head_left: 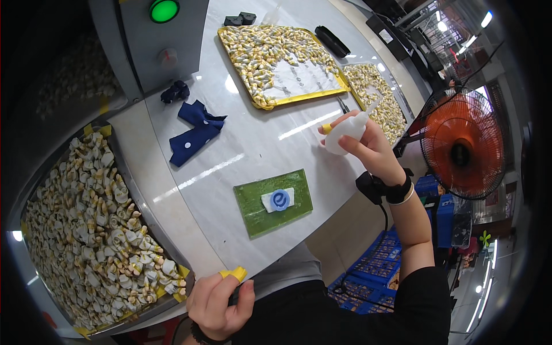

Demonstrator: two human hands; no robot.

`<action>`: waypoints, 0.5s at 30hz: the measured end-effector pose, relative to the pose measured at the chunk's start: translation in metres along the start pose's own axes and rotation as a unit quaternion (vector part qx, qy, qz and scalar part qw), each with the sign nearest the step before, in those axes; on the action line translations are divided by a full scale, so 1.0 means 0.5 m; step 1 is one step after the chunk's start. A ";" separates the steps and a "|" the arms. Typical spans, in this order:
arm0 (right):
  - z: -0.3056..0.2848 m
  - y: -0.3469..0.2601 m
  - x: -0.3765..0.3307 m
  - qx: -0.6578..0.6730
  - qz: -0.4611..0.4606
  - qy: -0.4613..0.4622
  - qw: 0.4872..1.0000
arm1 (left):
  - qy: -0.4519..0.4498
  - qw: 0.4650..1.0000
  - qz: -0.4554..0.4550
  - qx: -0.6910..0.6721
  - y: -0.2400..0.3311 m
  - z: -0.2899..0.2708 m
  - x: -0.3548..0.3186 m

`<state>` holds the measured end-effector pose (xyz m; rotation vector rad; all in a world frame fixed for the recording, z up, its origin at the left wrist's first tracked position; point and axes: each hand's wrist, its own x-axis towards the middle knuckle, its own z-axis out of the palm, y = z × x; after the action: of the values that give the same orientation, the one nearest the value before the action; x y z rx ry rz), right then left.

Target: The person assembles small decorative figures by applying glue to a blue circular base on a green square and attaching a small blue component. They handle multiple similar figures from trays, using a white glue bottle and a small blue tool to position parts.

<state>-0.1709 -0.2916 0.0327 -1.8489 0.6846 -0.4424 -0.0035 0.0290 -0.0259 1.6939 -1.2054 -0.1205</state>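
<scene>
My right hand point(376, 150) holds a translucent white squeeze bottle point(346, 135) with a thin nozzle pointing up and away to the right. A yellow wrap covers one of its fingertips. My left hand point(217, 306) is at the table's near edge, fingers curled inward, with a yellow wrap point(234, 274) on a finger; whatever lies inside its grip is hidden. Between the hands, a green rectangular slab point(253, 214) rests on the table. On it sit a white patch point(267, 202) and a round light-blue piece point(280, 200) with a curved recess.
A yellow-edged tray point(310, 96) of small white-and-yellow figures stands at the back, beside another tray point(374, 77). Left is a large tray point(140, 202) heaped with similar pieces. Dark-blue cloth point(192, 135) lies near a grey machine point(158, 52). An orange fan point(463, 146) stands right.
</scene>
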 end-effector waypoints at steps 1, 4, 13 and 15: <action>0.001 -0.005 -0.001 0.008 -0.002 -0.004 1.000 | 0.001 1.000 0.001 0.001 0.000 0.000 0.000; -0.003 -0.018 -0.005 0.005 0.041 -0.017 0.999 | 0.002 1.000 0.002 0.001 -0.001 -0.001 0.000; 0.007 -0.022 -0.015 0.007 0.043 -0.025 0.999 | 0.001 1.000 0.002 -0.002 -0.001 0.001 0.001; 0.010 -0.023 -0.017 -0.001 0.045 -0.031 0.999 | 0.001 1.000 0.002 0.001 -0.001 0.000 0.001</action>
<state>-0.1715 -0.2797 0.0417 -1.8187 0.7243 -0.3247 -0.0030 0.0287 -0.0259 1.6923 -1.2085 -0.1162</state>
